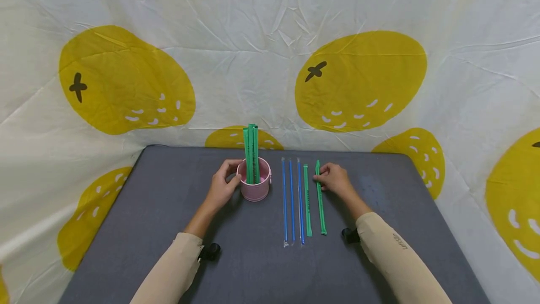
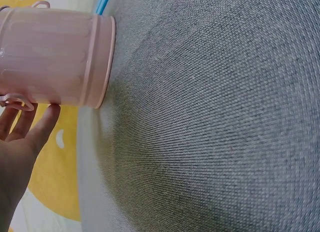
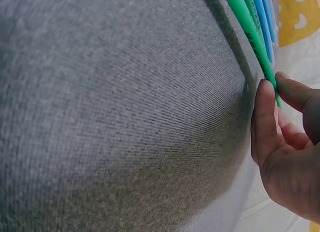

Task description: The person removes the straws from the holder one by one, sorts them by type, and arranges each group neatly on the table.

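A fruit-print cloth (image 1: 253,18) hangs behind the grey desk (image 1: 253,271). The left hand (image 1: 221,184) grips the left side of a pink bucket (image 1: 255,193), upright near the far edge. The right hand (image 1: 336,179) pinches the rightmost green straw (image 1: 321,205) near its far end. Upright green straws (image 1: 251,156) occupy the bucket. Between bucket and right hand lie a second green straw (image 1: 307,201) and, left of it, three blue straws (image 1: 291,201).

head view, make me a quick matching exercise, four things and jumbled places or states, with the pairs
1. Pink cylindrical bucket
2. Three slim blue clear-wrapped straws
3. Bundle of slim green sticks
4. Right hand

a. standing inside the bucket
b. pinching the rightmost green stick
c. held by the left hand
d. lying on the grey fabric-covered table

Pairs: 1-c, 2-d, 3-a, 4-b
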Motion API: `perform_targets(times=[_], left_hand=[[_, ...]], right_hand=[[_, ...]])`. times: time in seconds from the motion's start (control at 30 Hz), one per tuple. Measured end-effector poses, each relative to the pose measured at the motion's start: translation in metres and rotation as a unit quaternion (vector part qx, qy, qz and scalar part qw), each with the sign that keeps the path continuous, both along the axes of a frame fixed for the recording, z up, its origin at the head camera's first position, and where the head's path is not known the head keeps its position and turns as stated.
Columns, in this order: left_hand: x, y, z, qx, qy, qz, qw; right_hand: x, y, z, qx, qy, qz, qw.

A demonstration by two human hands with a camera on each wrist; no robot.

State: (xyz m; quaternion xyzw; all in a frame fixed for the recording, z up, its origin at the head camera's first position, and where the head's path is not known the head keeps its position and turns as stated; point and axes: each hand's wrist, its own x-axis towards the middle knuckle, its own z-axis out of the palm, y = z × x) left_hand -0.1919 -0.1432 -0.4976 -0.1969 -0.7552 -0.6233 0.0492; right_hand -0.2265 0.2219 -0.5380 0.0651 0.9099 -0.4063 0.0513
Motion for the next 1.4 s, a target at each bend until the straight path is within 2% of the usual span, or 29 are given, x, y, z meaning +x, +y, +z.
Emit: perform_targets(times=[0.8,1.03,1.4], left_hand=[[-0.001,0.000,-0.001,0.000,0.005,0.000,1.0000],[0.000,0.001,0.001,0.003,0.003,0.002,1.0000],[-0.001,0.000,-0.001,-0.001,0.005,0.002,1.0000]], right_hand=[[-0.003,-0.011,0.003,0.085,-0.003,0.016,0.996],[-0.004,-0.013,0.000,0.075,-0.011,0.014,0.997],[-0.003,-0.015,-0.002,0.071,0.002,0.011,0.997]])
